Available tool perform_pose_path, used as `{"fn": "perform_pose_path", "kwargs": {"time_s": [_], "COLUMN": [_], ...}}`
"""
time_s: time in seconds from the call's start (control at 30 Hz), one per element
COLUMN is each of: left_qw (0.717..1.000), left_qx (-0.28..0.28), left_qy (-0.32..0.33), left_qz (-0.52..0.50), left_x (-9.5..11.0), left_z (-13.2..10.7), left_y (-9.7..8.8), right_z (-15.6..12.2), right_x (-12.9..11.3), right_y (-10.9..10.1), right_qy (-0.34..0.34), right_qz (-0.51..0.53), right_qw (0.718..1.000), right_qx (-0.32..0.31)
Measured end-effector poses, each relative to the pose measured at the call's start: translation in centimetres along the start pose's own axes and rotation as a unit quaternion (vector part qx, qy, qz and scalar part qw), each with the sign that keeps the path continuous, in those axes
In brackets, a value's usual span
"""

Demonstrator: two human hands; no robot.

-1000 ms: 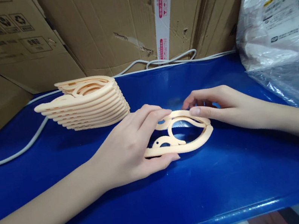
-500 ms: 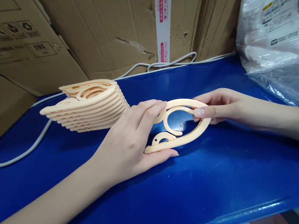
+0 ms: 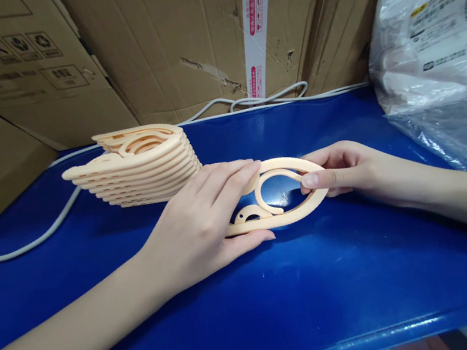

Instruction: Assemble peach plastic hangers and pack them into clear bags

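Between my two hands is a peach plastic folding clothes hanger point(image 3: 300, 214), folded, with its curved hook lying inside the loop. My left hand point(image 3: 206, 212) covers its left end, fingers over the far side and thumb along the near side. At the rounded right end, my right hand point(image 3: 340, 169) pinches it between thumb and fingers. Just beyond my left hand, a neat stack of matching folded hangers point(image 3: 143, 169) stands on the blue table surface point(image 3: 256, 308), its lower right part hidden behind my knuckles.
Cardboard boxes point(image 3: 166, 43) form a wall along the back, and another printed box point(image 3: 26, 114) stands at the left. A white cable point(image 3: 47, 239) runs along the table's back and left. Clear plastic packaging point(image 3: 431, 46) with a white label sits at the right.
The hanger and both hands have shifted very slightly, with its far edge a little lower in view. Both hands keep their hold, and the stack has not moved.
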State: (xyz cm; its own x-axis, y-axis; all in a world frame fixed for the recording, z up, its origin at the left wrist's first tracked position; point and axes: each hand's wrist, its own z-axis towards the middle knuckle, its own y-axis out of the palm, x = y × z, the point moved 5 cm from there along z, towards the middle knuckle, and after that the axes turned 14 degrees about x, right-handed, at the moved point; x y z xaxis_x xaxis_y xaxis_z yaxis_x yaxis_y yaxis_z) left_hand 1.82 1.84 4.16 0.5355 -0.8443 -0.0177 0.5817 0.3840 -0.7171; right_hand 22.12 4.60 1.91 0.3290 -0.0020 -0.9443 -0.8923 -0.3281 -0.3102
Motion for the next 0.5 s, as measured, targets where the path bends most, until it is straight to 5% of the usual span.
{"fn": "perform_pose_path", "kwargs": {"time_s": [0.2,0.37,0.5], "left_qw": [1.0,0.999,0.998], "left_qx": [0.008,0.009,0.012], "left_qy": [-0.004,-0.029,-0.048], "left_qz": [0.003,-0.045,-0.038], "left_x": [0.4,0.5,-0.4], "left_z": [0.1,0.9,2.7], "left_y": [-0.2,-0.9,-3.1], "right_z": [0.0,0.6,1.0], "right_x": [-0.3,-0.6,-1.4], "right_y": [-0.2,-2.0,-2.9], "right_qy": [-0.032,-0.089,-0.262], "right_qz": [-0.018,-0.067,-0.233], "right_qw": [0.999,0.989,0.928], "right_qx": [0.012,0.098,0.129]}}
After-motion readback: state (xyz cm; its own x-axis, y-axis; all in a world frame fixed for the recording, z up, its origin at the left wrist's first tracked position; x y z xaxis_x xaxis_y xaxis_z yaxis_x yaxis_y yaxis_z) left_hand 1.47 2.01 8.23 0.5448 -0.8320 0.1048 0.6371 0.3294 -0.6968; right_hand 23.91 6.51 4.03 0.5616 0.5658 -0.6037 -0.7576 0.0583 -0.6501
